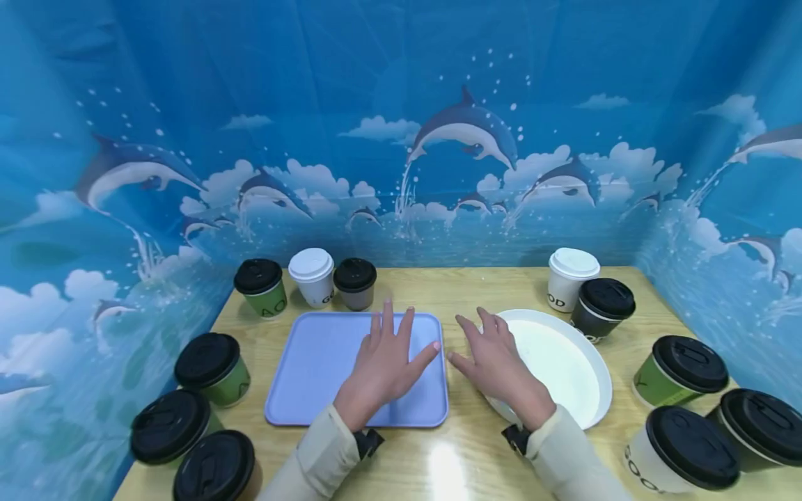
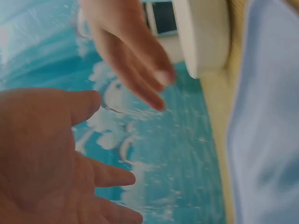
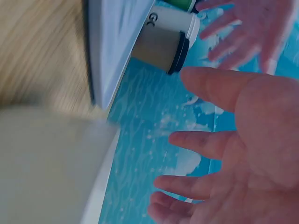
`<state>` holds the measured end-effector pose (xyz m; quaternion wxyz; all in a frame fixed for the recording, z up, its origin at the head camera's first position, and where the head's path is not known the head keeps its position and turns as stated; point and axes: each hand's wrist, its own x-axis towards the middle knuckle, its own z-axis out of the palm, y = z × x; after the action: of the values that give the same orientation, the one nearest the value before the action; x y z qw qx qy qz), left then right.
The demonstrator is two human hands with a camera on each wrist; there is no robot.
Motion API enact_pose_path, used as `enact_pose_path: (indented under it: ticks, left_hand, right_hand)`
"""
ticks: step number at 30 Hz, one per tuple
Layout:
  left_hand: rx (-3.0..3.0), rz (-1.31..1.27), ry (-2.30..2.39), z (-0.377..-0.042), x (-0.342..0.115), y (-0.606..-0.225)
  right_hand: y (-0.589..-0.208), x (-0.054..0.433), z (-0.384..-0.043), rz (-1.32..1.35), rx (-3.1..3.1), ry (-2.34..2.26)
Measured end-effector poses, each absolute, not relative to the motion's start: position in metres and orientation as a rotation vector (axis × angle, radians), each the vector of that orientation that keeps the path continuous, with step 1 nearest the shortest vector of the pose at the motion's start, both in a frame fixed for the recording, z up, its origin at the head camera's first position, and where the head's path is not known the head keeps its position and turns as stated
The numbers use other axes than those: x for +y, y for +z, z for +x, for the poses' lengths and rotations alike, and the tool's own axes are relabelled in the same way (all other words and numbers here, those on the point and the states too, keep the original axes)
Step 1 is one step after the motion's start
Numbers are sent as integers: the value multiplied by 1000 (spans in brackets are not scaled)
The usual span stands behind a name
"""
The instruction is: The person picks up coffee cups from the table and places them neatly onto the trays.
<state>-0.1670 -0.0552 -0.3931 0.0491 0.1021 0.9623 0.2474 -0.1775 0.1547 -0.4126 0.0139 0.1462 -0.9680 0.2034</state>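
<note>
My left hand (image 1: 387,362) hovers over the lavender rectangular tray (image 1: 301,376), fingers spread and holding nothing. Over the left rim of the round white plate (image 1: 564,369) is my right hand (image 1: 498,358), its fingers also spread with nothing in them. Both palms show bare in the wrist views, the left palm (image 2: 42,154) and the right palm (image 3: 266,140). Behind the tray stand a green cup with a black lid (image 1: 262,289), a white cup (image 1: 312,278) and a grey cup with a black lid (image 1: 356,284).
Several lidded cups line the left edge, among them a green one (image 1: 216,369). At the back right are a white cup (image 1: 571,278) and a black cup (image 1: 601,309). More stand front right, including a white one with a black lid (image 1: 679,449). A dolphin-print curtain (image 1: 401,139) encloses the table.
</note>
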Motion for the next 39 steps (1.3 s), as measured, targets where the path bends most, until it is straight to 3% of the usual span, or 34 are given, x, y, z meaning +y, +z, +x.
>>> enact_pose_path:
  ticks: [9, 19, 39]
  left_hand:
    - [2969, 453, 822, -127, -73, -363]
    - [3006, 460, 794, -86, -99, -339]
    - [2936, 120, 702, -45, -152, -350]
  right_hand:
    - [-423, 132, -169, 616, -2962, 697]
    - [-432, 118, -168, 623, -3048, 698]
    - [-456, 112, -175, 657, -2893, 554]
